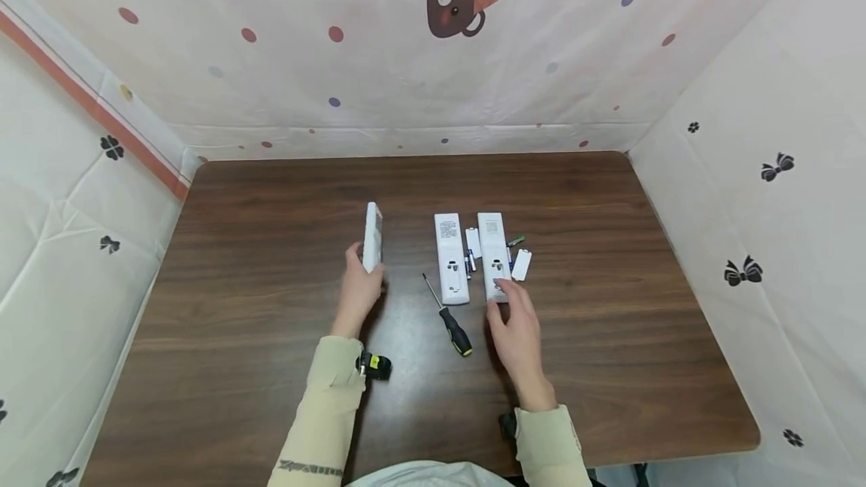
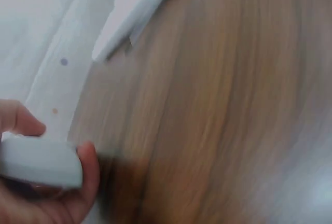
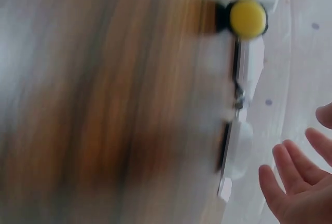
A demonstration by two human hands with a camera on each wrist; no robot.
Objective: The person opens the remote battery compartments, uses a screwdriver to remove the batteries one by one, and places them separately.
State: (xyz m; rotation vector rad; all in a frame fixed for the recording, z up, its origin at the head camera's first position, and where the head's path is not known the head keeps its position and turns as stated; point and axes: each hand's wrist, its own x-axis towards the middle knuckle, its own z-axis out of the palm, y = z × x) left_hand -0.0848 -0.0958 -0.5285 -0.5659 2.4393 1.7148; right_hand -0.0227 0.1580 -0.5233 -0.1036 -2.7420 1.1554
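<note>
The left hand pinched a white, oblong plastic device between thumb and fingers; the device stood on edge, reaching forward past the fingertips. The right hand had its fingers spread, their tips over the near end of a long white plastic remote; whether they touched it could not be told. To that hand's left lay a screwdriver with a black-and-yellow handle, and ahead of it a second long white remote. Ahead of the right hand, small white rectangular covers and a green cylindrical battery lay beside the remotes.
</note>
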